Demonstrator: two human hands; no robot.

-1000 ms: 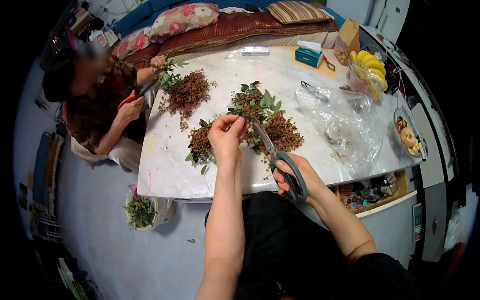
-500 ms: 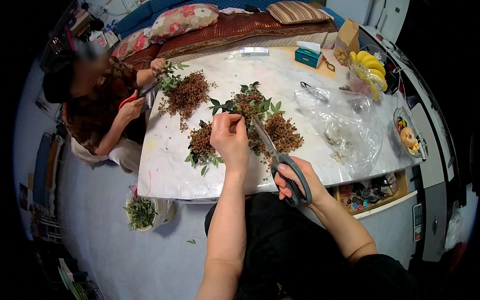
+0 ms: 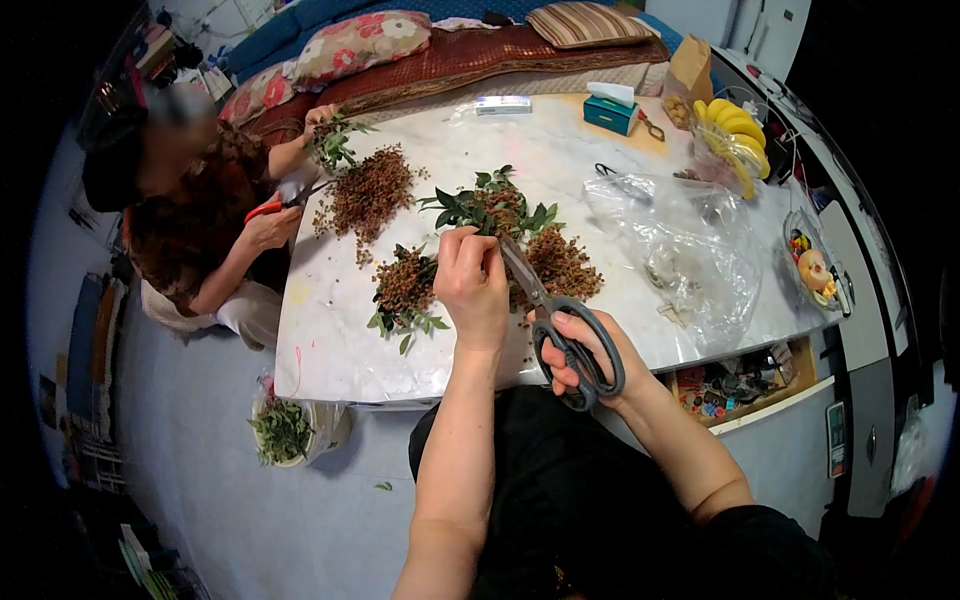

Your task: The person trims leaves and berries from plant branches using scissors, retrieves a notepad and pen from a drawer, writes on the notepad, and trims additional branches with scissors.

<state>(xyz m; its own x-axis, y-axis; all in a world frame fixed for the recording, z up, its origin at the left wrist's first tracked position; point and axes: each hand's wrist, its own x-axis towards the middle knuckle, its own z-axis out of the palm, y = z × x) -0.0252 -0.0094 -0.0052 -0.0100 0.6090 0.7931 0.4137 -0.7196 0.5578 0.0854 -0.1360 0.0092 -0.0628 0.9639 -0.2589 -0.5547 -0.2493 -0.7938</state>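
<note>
My left hand (image 3: 472,290) is closed in a pinch over the middle of the table, at the near side of a leafy sprig with small reddish-brown berries (image 3: 500,208). Its fingers seem to grip the stem, though they mostly hide it. My right hand (image 3: 590,355) is wrapped round the handles of large grey scissors (image 3: 535,285). The blades point up and left, their tips by my left fingertips. One berry bunch (image 3: 562,265) lies behind the blades to the right. Another bunch with leaves (image 3: 402,285) lies left of my left hand.
Across the table's left corner, a person holds red-handled scissors (image 3: 262,210) and a leafy sprig (image 3: 335,145) beside a berry heap (image 3: 370,195). A clear plastic bag (image 3: 690,260), bananas (image 3: 735,125) and a tissue box (image 3: 610,112) are on the right. A leaf-filled bucket (image 3: 300,435) stands below; a drawer (image 3: 750,385) is open.
My left hand has shifted slightly right and turned, and the leaves by its fingers look turned too. The scissors have moved slightly left. The other person's scissors have moved up a little.
</note>
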